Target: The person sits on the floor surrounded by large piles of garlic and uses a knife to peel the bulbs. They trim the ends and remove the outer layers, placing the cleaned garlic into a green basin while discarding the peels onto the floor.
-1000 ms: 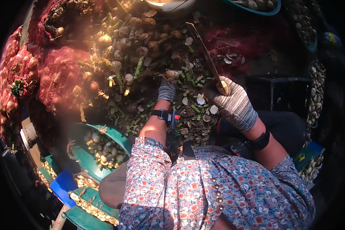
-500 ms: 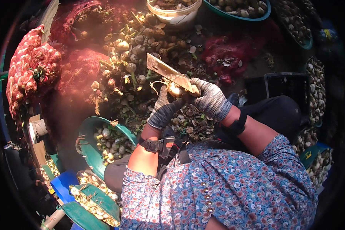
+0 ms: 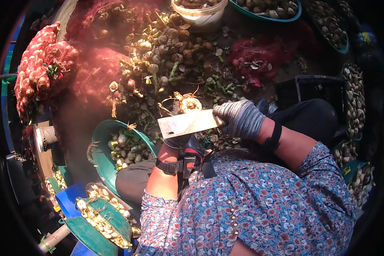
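Observation:
My right hand [image 3: 242, 119], in a grey striped knit glove, is closed round the handle end of a cleaver [image 3: 190, 122]. Its broad, worn blade lies nearly level, pointing left, with its flat face catching the light. Just beyond the blade is a garlic bulb [image 3: 189, 104], its stringy roots sticking up. My left hand [image 3: 177, 141], gloved too, grips this bulb from below and the left; the blade covers most of its fingers. Past both hands spreads a heap of untrimmed garlic [image 3: 158, 51] with stalks. Whether the blade touches the bulb I cannot tell.
Close by on the left, a tilted green basin [image 3: 100, 147] holds garlic bulbs. Full red mesh bags [image 3: 36, 70] stand at the far left. A white bucket [image 3: 205, 19] and a teal tub [image 3: 266, 18] are at the back; a black crate [image 3: 311, 87] sits right of my knee.
The cleaver has swung from slanting up and away to nearly level, coming nearer in front of my left hand. The bulb now shows its roots upward. The view has shifted slightly.

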{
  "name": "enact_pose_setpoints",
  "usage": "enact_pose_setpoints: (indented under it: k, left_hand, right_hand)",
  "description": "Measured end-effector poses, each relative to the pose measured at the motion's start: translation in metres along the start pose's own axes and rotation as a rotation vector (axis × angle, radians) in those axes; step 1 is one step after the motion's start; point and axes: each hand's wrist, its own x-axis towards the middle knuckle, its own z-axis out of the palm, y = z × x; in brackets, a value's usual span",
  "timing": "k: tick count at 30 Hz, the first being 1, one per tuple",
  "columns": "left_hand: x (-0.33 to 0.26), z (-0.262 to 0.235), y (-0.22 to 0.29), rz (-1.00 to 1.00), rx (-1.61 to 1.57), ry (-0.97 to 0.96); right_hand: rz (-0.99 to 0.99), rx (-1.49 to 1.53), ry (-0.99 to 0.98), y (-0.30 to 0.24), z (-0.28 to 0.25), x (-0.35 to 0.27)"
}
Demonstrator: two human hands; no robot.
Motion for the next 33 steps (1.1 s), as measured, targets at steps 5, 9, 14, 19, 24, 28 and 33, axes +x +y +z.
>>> enact_pose_setpoints:
  k: [5,9,14,19,24,28,33]
  left_hand:
    - [-0.010,-0.007,0.011,-0.301,-0.416,-0.116]
    - [-0.012,-0.006,0.019,-0.325,-0.504,-0.173]
    - [-0.011,0.007,0.017,-0.415,-0.836,-0.205]
    - [0.026,-0.030,0.062,-0.540,-0.444,-0.136]
    - [0.056,-0.057,0.076,-0.520,-0.398,-0.050]
    - [0.050,-0.031,0.066,-0.632,-0.389,-0.135]
    - [0.038,-0.014,0.061,-0.596,-0.408,0.007]
  right_hand:
    - [0.008,-0.037,-0.012,0.005,0.009,-0.005]
    - [0.014,-0.048,0.002,0.018,0.016,-0.004]
    - [-0.029,-0.037,0.051,0.048,0.037,0.003]
    - [0.285,-0.007,-0.020,0.065,0.041,0.013]
    - [0.536,0.558,0.145,0.105,0.038,0.022]
    - [0.298,1.350,-0.004,0.046,0.065,0.034]
    - [0.233,1.108,0.081,0.017,0.015,0.023]
